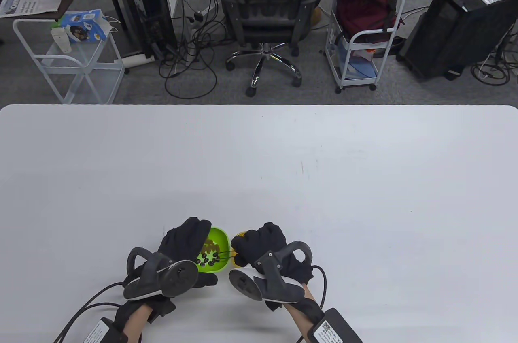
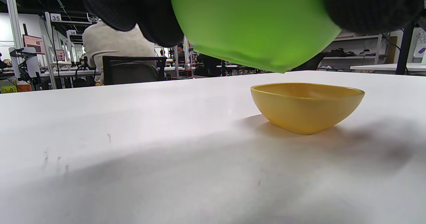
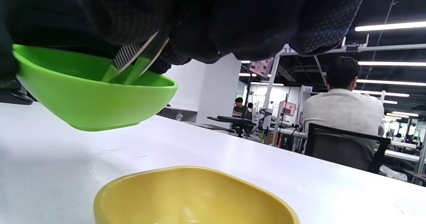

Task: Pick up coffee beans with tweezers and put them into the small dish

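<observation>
Left hand (image 1: 184, 243) is gripping the green bowl (image 1: 216, 237) of beans (image 1: 208, 258), lower centre, tilted off the table. Right hand (image 1: 263, 248) is pinching tweezers (image 3: 133, 66) inside it; the yellow dish (image 2: 306, 106) is waiting beside. Advise a gentle squeeze and a short carry.

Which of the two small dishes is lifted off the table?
The green dish, which the left hand holds tilted above the table. The yellow dish stands flat on the table beside it.

Black gloves (image 1: 190, 243), grey trackers (image 1: 160, 278), cables (image 1: 87, 302)
</observation>
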`<action>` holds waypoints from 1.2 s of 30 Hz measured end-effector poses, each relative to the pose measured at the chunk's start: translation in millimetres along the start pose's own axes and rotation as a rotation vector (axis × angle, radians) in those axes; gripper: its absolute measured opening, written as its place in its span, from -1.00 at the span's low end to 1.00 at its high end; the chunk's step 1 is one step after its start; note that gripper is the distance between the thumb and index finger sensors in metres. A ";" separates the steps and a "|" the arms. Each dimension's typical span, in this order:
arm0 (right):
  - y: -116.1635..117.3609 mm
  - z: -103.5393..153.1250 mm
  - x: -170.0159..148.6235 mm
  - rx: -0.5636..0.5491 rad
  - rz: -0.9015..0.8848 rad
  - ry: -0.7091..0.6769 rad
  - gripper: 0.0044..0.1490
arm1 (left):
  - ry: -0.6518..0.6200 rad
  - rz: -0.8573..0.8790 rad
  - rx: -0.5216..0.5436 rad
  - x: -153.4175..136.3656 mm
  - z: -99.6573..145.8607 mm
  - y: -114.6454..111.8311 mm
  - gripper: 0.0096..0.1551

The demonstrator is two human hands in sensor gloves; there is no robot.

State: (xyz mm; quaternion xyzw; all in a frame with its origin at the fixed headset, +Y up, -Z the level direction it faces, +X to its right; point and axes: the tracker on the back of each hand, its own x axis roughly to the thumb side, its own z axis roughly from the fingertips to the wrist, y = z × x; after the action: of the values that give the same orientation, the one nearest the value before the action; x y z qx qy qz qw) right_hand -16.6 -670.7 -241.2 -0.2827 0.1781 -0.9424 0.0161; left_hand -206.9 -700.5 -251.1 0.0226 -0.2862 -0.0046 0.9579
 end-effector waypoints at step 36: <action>1.3 -1.4 7.4 0.045 0.087 0.002 -0.45 | -0.037 -0.058 0.010 8.1 -0.6 1.7 0.42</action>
State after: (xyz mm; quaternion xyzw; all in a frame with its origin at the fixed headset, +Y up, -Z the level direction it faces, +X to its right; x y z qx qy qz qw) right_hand -23.7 -672.4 -238.8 -0.2732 0.1691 -0.9449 0.0634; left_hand -199.7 -699.0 -247.1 0.0354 -0.3032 -0.0314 0.9517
